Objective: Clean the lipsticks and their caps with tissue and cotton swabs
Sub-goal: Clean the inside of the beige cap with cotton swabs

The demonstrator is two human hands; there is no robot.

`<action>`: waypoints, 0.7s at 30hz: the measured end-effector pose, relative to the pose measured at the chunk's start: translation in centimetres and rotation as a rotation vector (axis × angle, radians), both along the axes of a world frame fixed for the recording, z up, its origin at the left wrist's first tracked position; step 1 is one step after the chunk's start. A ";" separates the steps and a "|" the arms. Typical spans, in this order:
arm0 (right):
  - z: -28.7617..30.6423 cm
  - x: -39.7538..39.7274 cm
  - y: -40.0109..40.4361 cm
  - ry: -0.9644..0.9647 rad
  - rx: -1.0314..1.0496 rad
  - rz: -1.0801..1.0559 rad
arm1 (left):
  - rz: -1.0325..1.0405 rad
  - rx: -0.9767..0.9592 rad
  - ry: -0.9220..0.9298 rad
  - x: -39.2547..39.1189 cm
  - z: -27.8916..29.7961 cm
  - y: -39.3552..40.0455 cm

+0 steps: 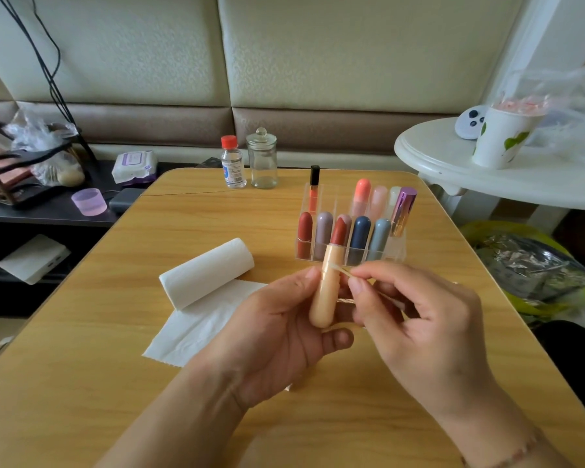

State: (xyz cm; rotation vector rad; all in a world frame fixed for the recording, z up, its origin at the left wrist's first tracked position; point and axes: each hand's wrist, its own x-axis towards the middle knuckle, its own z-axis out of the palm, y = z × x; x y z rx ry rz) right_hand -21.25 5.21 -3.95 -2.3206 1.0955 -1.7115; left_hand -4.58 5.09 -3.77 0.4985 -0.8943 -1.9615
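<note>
Two hands clean an open lipstick with a cotton swab above the wooden table.

The left hand (284, 329) grips the peach lipstick (326, 288) upright, its red bullet out; the right hand (416, 315) pinches a cotton swab (340, 269) whose tip touches the tube's collar. Behind, on the table (149, 383), lies a tissue roll (206, 273) partly unrolled; farther, a clear organizer (397, 246) holds capped lipsticks, then a bottle (233, 163) and glass jar (262, 160).
</note>
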 end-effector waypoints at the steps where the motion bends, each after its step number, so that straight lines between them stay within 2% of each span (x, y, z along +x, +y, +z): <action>1: 0.0 -0.1 -0.1 0.002 0.009 0.007 | 0.003 -0.008 -0.014 0.0 0.0 0.0; 4: 0.1 -0.5 -0.2 0.033 0.012 0.038 | 0.003 -0.003 -0.029 0.1 0.1 0.0; 9: 0.1 -0.8 -0.4 0.025 -0.001 -0.033 | -0.001 0.008 -0.002 -0.1 0.0 -0.1; 13: 0.1 -0.6 -0.2 0.061 0.015 0.014 | 0.013 0.052 0.018 -0.1 0.0 -0.2; 18: -0.1 -0.8 -0.5 0.072 0.005 -0.053 | -0.008 0.092 0.062 0.1 0.3 -0.1; 21: -0.3 -0.8 -0.4 0.036 -0.009 -0.047 | 0.019 0.128 0.085 0.1 0.5 0.1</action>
